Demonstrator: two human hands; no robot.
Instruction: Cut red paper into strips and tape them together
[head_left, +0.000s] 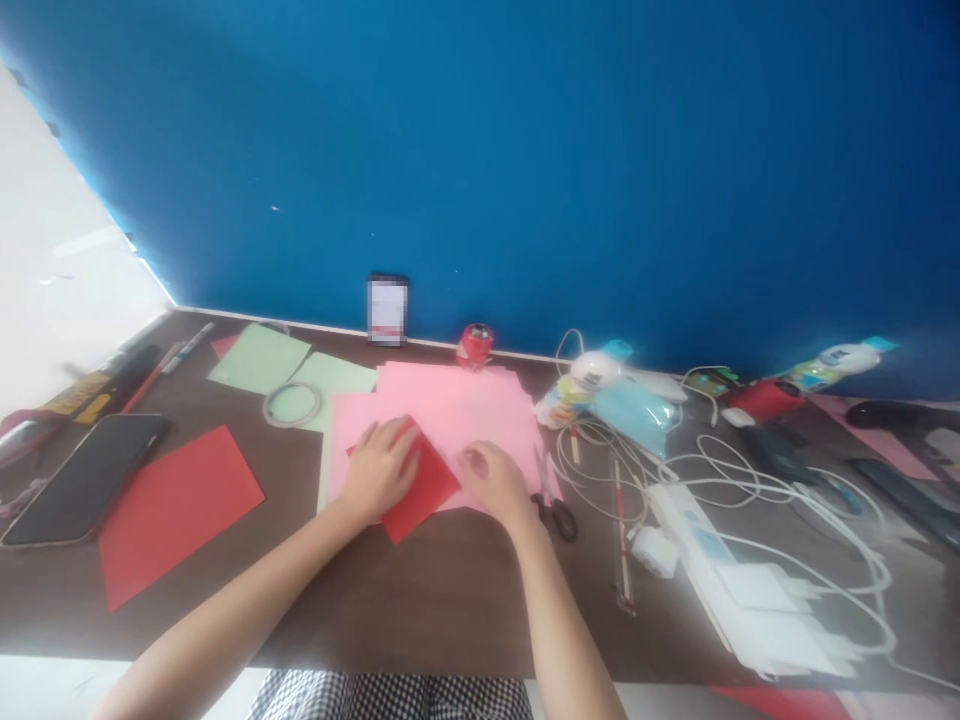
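My left hand (381, 467) lies flat with fingers spread on a small folded red paper (424, 490), which rests on a stack of pink sheets (457, 415). To the right of the red piece, my right hand (491, 480) rests on the pink sheets with its fingers curled down; nothing visible is in it. Black-handled scissors (556, 508) lie just right of my right hand.
A larger red sheet (176, 505) and a dark phone (86, 475) lie at the left. Green sheets (262, 360) and a tape ring (291, 404) sit behind. At the right there are white cables, a power strip (701, 545), bottles (832, 365) and a red cup (474, 345).
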